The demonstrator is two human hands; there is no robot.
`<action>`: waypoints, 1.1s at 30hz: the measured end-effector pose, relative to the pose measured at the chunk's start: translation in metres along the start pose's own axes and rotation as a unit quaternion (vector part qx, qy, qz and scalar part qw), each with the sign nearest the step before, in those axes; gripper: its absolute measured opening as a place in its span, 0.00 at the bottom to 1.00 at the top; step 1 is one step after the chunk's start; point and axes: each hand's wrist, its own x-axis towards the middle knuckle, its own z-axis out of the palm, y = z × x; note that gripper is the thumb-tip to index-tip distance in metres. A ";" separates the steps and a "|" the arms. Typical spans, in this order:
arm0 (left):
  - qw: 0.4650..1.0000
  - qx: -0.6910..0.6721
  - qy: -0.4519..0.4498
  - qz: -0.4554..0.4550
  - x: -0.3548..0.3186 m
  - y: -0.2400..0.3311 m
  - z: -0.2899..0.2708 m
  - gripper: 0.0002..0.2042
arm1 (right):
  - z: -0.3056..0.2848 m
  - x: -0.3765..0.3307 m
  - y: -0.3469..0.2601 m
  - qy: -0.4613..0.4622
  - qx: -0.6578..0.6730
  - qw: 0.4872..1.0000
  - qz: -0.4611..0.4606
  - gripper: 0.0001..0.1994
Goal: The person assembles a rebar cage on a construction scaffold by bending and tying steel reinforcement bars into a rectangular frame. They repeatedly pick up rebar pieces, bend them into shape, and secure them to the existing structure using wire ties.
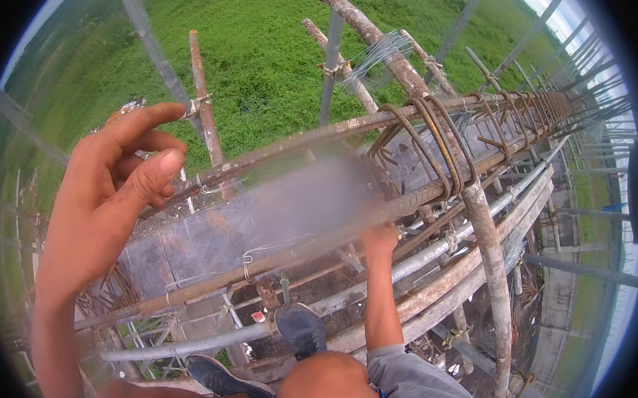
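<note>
My left hand is raised at the left, its fingers bent and apart, with nothing visible in them. It hangs over the far long steel reinforcing bar. Lower and further right, my right hand comes up against the near reinforcing bar; a blurred patch hides its fingers, so its hold cannot be told. Between the bars lies a grey formwork panel. Several bent steel stirrups are bunched around the bars right of my right hand. Thin tie wire is looped on the near bar.
A weathered wooden pole slants past the stirrups. A bundle of loose tie wire hangs on another pole. Metal scaffold pipes and planks run below, by my dark shoe. Green vegetation lies beyond.
</note>
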 end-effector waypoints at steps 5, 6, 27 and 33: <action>0.875 0.449 0.077 -0.161 -0.076 -0.064 -0.137 0.18 | -0.010 0.014 -0.023 0.088 0.824 0.403 0.389 0.23; 0.793 0.565 0.045 -0.224 -0.094 -0.083 -0.165 0.17 | -0.008 0.014 -0.028 0.104 0.806 0.416 0.409 0.22; 0.624 0.725 0.025 -0.289 -0.237 -0.271 -0.217 0.08 | 0.125 -0.119 -0.108 -0.123 0.532 0.630 0.553 0.21; 0.723 0.647 0.020 -0.240 -0.190 -0.188 -0.167 0.13 | 0.138 -0.130 -0.119 -0.211 0.515 0.650 0.518 0.22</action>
